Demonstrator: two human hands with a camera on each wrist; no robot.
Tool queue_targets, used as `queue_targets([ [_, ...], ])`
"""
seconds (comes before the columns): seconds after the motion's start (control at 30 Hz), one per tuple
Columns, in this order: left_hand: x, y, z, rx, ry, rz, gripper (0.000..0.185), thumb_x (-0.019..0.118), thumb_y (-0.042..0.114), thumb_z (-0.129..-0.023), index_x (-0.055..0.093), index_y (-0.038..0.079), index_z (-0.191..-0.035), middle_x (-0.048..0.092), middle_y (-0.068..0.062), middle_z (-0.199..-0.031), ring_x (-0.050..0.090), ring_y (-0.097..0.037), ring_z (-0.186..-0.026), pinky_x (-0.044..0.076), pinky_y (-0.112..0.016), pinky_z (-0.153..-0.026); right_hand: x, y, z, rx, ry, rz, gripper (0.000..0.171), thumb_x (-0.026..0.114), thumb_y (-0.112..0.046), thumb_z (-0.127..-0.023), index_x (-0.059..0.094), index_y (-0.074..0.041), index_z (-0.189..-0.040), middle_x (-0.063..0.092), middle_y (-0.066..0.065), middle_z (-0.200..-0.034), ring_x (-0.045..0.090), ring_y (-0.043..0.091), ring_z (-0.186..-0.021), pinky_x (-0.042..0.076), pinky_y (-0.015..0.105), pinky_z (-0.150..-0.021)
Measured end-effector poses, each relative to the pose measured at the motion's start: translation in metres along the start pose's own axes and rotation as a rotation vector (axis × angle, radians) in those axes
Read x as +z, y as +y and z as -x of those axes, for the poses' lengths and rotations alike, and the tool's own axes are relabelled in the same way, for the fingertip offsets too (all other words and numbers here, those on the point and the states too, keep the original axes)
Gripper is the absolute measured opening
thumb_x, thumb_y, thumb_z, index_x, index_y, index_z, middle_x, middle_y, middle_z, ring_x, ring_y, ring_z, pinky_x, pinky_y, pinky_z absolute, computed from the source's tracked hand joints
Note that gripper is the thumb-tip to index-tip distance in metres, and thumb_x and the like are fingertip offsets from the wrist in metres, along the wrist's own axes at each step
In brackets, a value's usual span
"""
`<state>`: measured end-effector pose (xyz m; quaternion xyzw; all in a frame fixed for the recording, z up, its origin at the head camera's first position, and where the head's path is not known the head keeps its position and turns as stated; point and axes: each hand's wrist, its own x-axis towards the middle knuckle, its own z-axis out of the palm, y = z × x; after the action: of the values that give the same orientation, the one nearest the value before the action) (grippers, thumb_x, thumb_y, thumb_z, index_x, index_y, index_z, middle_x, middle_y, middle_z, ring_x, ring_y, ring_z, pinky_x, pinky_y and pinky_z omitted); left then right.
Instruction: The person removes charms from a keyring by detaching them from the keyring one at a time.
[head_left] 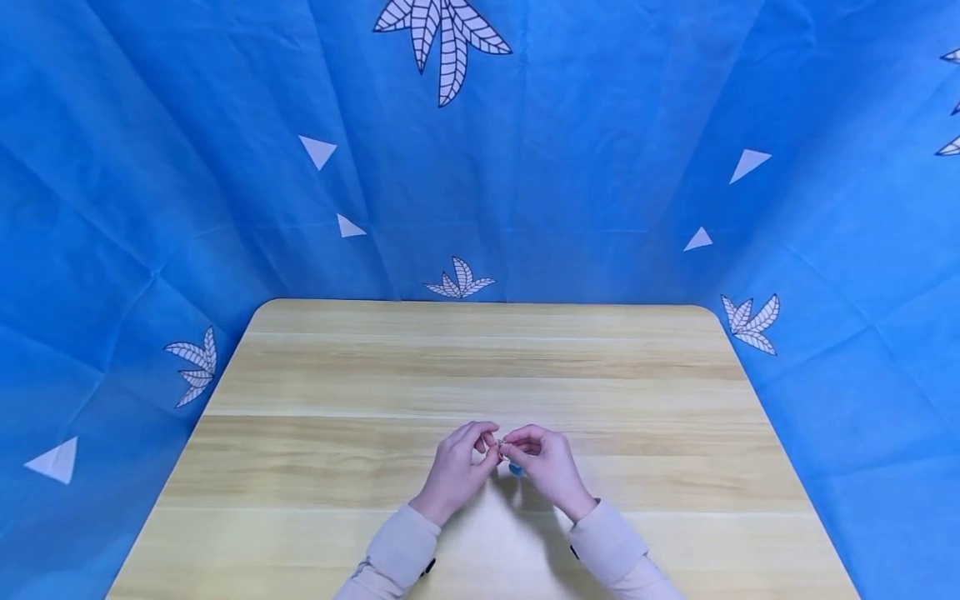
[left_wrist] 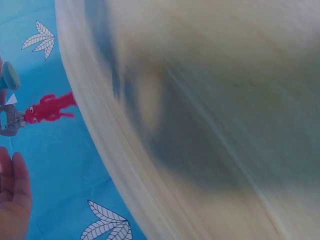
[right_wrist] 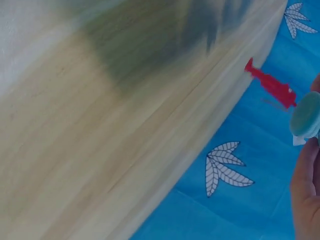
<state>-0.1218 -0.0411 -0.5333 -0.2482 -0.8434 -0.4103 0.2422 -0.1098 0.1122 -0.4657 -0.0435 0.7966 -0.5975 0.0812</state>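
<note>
Together, left hand (head_left: 456, 468) and right hand (head_left: 551, 468) pinch a metal clasp (left_wrist: 11, 121), red figure (left_wrist: 49, 108) dangling.

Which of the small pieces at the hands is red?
The little figure with limbs; the round disc is teal, the clasp grey.

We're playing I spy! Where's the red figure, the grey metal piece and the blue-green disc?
Red figure (left_wrist: 49, 108), left wrist view: its body.
Grey metal piece (left_wrist: 15, 120), left wrist view: its side.
Blue-green disc (right_wrist: 304, 115), right wrist view: its face.

Pale sleeves (head_left: 375, 577), broad cuffs (head_left: 609, 542); dark squiggle (head_left: 362, 567) on left sleeve; small black bits (head_left: 428, 567) at cuffs, possibly straps.
</note>
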Motion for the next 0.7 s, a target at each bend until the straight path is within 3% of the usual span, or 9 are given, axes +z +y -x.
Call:
queue_targets([
  [0.17, -0.001, 0.002, 0.000, -0.042, -0.041, -0.017, 0.017, 0.069, 0.002, -0.074, 0.066, 0.008, -0.089, 0.065, 0.002, -0.080, 0.059, -0.005, -0.069, 0.050, -0.010, -0.064, 0.006, 0.013, -0.004, -0.083, 0.021, 0.071, 0.008, 0.067, 0.003, -0.077, 0.066, 0.004, -0.086, 0.068, 0.018, -0.083, 0.067, 0.030, -0.077, 0.053, 0.016, -0.066],
  [0.43, -0.001, 0.003, 0.002, -0.103, -0.074, 0.025, 0.011, 0.069, 0.001, -0.076, 0.069, 0.008, -0.085, 0.066, 0.002, -0.078, 0.063, -0.005, -0.070, 0.048, -0.004, -0.067, 0.010, 0.043, -0.010, -0.121, 0.058, 0.110, 0.011, 0.069, -0.006, -0.079, 0.067, -0.002, -0.088, 0.069, 0.010, -0.081, 0.066, 0.019, -0.074, 0.054, 0.017, -0.067],
  [0.7, 0.001, 0.005, 0.003, -0.068, -0.019, -0.024, 0.008, 0.069, 0.001, -0.078, 0.068, 0.006, -0.084, 0.064, 0.002, -0.075, 0.061, -0.005, -0.066, 0.047, -0.002, -0.064, 0.017, 0.048, -0.010, -0.084, 0.125, 0.068, 0.015, 0.070, -0.014, -0.080, 0.067, -0.002, -0.089, 0.069, 0.010, -0.081, 0.064, 0.014, -0.069, 0.054, 0.018, -0.060],
])
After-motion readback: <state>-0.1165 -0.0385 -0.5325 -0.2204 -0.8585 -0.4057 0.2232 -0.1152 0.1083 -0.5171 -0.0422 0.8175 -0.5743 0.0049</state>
